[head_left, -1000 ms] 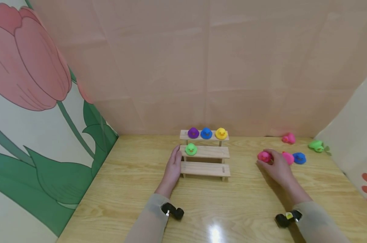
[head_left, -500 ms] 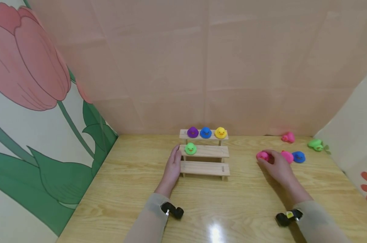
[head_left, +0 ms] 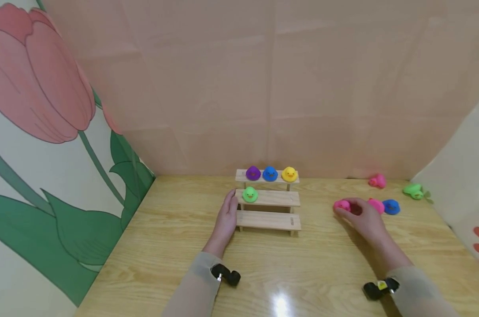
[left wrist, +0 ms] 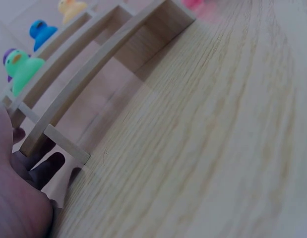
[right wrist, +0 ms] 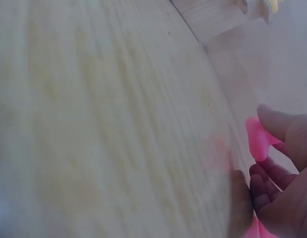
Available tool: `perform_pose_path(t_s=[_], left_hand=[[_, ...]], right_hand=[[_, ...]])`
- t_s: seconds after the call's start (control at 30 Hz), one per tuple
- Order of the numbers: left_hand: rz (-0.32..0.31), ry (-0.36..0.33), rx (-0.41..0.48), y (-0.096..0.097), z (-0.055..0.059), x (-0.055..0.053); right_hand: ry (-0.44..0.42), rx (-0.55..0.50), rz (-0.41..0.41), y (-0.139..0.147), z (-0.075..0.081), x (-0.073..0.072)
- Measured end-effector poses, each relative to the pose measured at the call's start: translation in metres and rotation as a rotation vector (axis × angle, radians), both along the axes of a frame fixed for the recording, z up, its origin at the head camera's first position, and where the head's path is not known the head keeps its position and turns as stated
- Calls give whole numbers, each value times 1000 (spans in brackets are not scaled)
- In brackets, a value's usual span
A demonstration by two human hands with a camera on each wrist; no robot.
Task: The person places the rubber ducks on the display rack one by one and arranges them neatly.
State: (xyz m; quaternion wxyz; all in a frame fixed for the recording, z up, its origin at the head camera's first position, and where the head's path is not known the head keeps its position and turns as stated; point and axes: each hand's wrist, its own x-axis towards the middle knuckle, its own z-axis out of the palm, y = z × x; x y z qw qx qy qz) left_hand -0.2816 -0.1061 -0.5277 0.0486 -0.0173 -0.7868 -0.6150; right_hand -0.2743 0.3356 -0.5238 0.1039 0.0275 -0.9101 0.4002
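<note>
A three-step wooden stand (head_left: 268, 217) stands on the table. My left hand (head_left: 224, 215) rests along its left end, fingers extended against the steps. On the top step sit a purple duck (head_left: 253, 173), a blue duck (head_left: 270, 174) and a yellow duck (head_left: 289, 174). A green duck (head_left: 250, 194) sits at the left of the middle step; the bottom step is bare. Right of the stand, my right hand (head_left: 364, 219) pinches a pink rubber duck (right wrist: 260, 139) between thumb and fingers, close over the table. Part of that duck is hidden by the fingers.
Just behind my right hand lie another pink duck (head_left: 377, 205) and a blue duck (head_left: 391, 207). Farther back are a pink duck (head_left: 377, 180) on its side and a green duck (head_left: 414, 191) near the right wall. A pinkish-brown cloth (head_left: 207, 110) hangs along the table's back edge.
My right hand has shifted the pinched pink duck very slightly left. The left hand stays at the stand, and the ducks on the steps keep their places.
</note>
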Motion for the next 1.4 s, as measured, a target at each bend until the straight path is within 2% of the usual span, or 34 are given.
perform_pose_path(t_s=[0.13, 0.27, 0.57, 0.8, 1.0, 1.17, 1.4], left_hand=[[-1, -2, 4, 0, 0, 1], [-4, -6, 10, 0, 0, 1], [-5, -14, 12, 0, 0, 0], [3, 0, 16, 1, 0, 0], [10, -10, 3, 0, -2, 0], [8, 17, 11, 1, -3, 0], [8, 24, 17, 2, -1, 0]], right_hand=[[-30, -48, 11, -6, 6, 5], [-43, -69, 28, -19, 20, 10], [67, -61, 86, -52, 49, 19], [110, -56, 150, -76, 65, 28], [116, -29, 175, -94, 70, 33], [123, -29, 225, -109, 72, 33], [163, -68, 278, -130, 71, 27]])
